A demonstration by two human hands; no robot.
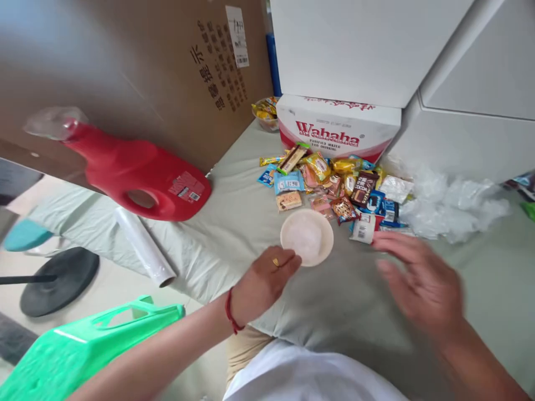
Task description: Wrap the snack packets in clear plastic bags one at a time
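Note:
A small round cream bowl (307, 236) covered with clear film sits on the grey-green cloth. My left hand (263, 281), with a ring and a red wrist string, rests at the bowl's near-left rim, fingers curled against it. My right hand (420, 281) hovers to the right of the bowl, fingers stretched out and apart, blurred by motion and holding nothing. Just beyond the bowl lies a heap of wrapped snacks (330, 184).
A roll of cling film (144, 245) lies to the left, beside a red detergent jug (142, 175) on its side. A Wahaha water carton (338, 131) stands behind the snacks, crumpled clear plastic (451, 206) to their right. A green plastic stool (87, 340) is at lower left.

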